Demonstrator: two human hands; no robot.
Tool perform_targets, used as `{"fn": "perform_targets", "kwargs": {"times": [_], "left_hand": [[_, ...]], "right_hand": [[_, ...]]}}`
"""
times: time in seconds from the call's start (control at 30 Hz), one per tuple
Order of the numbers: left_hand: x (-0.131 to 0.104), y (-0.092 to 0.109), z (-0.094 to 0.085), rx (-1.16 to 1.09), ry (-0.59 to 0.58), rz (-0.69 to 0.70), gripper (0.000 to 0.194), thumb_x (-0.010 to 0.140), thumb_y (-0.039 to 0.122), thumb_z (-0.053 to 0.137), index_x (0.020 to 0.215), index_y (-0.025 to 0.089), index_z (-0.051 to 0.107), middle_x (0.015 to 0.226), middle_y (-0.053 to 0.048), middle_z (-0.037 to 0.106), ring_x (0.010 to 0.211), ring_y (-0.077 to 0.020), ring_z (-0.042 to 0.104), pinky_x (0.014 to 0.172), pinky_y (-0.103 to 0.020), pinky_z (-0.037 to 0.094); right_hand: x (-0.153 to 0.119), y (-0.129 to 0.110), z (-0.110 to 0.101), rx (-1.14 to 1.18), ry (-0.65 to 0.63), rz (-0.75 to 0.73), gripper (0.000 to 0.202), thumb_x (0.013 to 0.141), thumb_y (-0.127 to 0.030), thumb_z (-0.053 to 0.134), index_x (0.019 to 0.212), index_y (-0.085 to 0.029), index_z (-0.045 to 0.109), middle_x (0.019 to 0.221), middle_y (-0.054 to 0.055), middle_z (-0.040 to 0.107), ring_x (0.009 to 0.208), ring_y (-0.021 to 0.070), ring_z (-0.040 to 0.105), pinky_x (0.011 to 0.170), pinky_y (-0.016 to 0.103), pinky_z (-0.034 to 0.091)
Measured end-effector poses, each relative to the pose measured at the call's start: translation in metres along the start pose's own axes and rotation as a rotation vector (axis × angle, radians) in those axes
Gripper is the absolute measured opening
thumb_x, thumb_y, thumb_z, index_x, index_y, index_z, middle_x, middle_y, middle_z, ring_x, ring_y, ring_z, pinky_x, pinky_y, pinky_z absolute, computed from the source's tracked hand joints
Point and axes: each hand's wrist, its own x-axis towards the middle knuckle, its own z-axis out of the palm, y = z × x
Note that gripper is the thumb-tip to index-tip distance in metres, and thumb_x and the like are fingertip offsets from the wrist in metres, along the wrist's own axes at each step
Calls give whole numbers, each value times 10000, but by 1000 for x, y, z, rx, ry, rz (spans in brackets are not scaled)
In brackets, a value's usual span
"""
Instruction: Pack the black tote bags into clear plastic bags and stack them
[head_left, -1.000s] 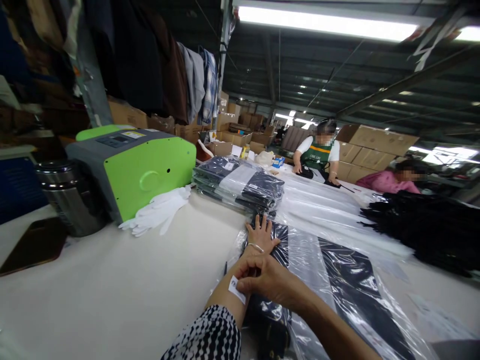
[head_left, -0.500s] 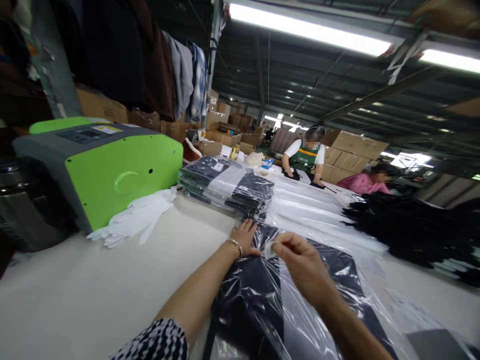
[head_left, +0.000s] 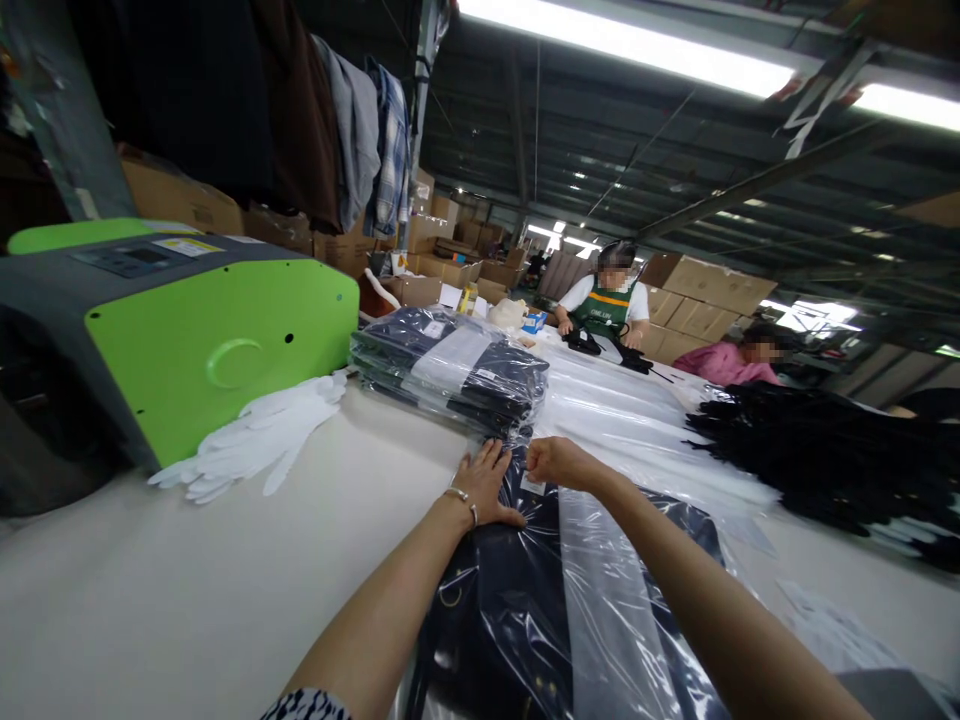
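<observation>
A dark item in a clear plastic bag [head_left: 525, 600] lies on the white table, with a pale band down its middle. My left hand [head_left: 484, 485] rests on the bag's upper left part, fingers spread. Beside it on the right, my right hand [head_left: 551, 462] is closed over the bag's top edge, knuckles bent. A small white label [head_left: 533, 484] shows just under the right hand. Whether the fingers of that hand hold anything is hidden. Beyond both hands sits a stack of bagged dark items [head_left: 450, 360].
At the left stand a green and grey machine [head_left: 240, 340] and white gloves [head_left: 255, 440]. Clear plastic sheets [head_left: 622, 400] and a black pile [head_left: 817, 450] lie right. A person in a green apron [head_left: 607, 305] and one in pink [head_left: 727, 362] are farther back.
My right hand has moved up and slightly left; the small white label formerly at its fingertips now lies against the bag. The view has shifted slightly, and my left hand stays on the bag.
</observation>
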Motion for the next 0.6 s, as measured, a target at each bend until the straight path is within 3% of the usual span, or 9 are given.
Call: {"fn": "perform_targets", "kwargs": {"times": [0.13, 0.4, 0.6], "left_hand": [[0, 0, 0, -7, 14, 7, 1296, 578, 819, 678, 1574, 173, 158, 1666, -132, 79, 1541, -306, 56, 1197, -616, 187], [-1, 3, -3, -3, -11, -4, 1266, 594, 800, 688, 1572, 184, 172, 1668, -133, 66, 1540, -312, 52, 1201, -609, 183], [-2, 3, -4, 14, -4, -2, 1239, 611, 791, 687, 1568, 183, 187, 1668, -140, 77, 1539, -314, 56, 1196, -611, 191]], "right_hand": [[3, 20, 1, -47, -1, 28, 106, 637, -157, 732, 665, -189, 634, 580, -58, 592, 553, 109, 505, 529, 229, 339], [-2, 37, 38, -136, 153, 49, 93, 719, -156, 691, 713, -188, 604, 618, -39, 588, 591, 126, 529, 555, 239, 336], [-9, 39, 37, -215, 321, 33, 256, 705, -210, 762, 913, -173, 617, 929, 30, 604, 772, 169, 565, 712, 277, 425]]}}
